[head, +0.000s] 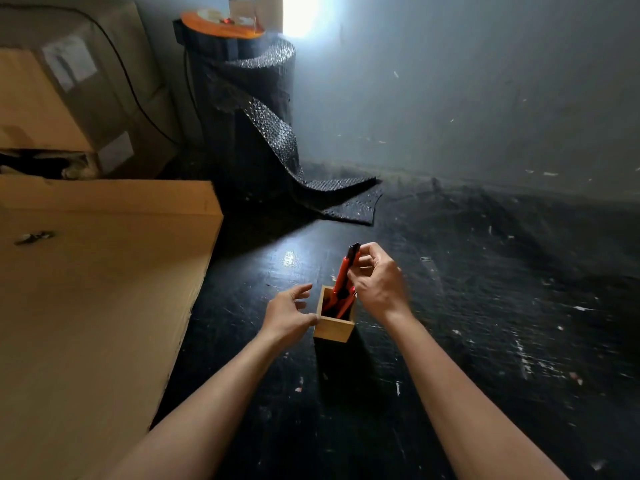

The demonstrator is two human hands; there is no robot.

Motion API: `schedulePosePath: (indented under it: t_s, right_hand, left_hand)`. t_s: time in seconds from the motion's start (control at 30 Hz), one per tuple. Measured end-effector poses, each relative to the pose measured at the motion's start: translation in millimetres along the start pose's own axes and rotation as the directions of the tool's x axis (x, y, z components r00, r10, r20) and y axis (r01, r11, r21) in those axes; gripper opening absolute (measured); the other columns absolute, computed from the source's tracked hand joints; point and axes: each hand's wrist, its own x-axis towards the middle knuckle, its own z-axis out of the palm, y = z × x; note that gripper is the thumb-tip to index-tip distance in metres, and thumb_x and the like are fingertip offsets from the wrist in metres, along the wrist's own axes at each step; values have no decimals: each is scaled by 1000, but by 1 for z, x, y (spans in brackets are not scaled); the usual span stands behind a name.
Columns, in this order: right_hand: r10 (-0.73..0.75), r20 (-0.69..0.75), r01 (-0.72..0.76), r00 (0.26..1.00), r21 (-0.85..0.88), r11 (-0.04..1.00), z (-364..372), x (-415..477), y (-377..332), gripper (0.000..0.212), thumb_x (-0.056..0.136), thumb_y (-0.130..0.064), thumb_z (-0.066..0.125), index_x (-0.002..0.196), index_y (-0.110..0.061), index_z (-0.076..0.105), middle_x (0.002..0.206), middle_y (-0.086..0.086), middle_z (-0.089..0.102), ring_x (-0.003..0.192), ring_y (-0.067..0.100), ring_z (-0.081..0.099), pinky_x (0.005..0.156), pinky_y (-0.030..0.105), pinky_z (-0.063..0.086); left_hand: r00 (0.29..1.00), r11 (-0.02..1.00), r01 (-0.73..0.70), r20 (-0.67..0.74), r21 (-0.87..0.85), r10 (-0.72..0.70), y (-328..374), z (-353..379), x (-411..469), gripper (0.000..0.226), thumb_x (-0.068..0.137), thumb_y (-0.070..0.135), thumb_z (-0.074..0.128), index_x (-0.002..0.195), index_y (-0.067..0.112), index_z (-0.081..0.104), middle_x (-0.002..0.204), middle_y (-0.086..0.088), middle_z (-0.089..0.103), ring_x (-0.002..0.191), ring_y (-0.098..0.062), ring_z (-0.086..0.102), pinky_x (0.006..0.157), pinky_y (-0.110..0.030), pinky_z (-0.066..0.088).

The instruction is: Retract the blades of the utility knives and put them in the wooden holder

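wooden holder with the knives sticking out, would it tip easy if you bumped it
Probably somewhat. The wooden holder looks narrow and tall, and the red utility knife leans well above its rim. The left hand touching its side suggests it needs steadying. It looks rigid, likely light.

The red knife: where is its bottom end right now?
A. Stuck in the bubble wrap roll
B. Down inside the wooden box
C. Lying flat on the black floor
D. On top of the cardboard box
B: the red knife, held by the right hand, stands with its lower end inside the wooden box.
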Motion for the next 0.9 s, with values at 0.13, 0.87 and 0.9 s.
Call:
schedulePosePath:
  t_s: [0.13,0.87,0.9]
  right_hand:
    - [28,42,-23,999,-107,994,19,7,16,16,88,-9,71,100,-17,65,92,2,74,82,16,72,65,24,57]
    - [77,8,-71,997,-288,955,14,0,26,26,94,-13,65,119,-9,67,102,10,76,94,25,72,79,31,57]
    - [45,-11,-46,999,-285,957,6,-3,19,25,93,-13,66,118,-9,68,102,10,76,93,24,72,78,26,57]
  left_hand:
    - [999,996,22,38,82,-25,-8,12,14,92,72,9,91,152,19,47,148,-9,58,126,-23,60,97,-37,55]
    - [995,996,86,51,34,-87,-15,28,16,88,77,6,86,153,9,42,152,-11,54,131,-27,61,108,-42,51]
    - [996,996,90,22,29,-91,-14,26,10,87,78,7,86,153,8,42,151,-11,54,131,-27,60,108,-42,52]
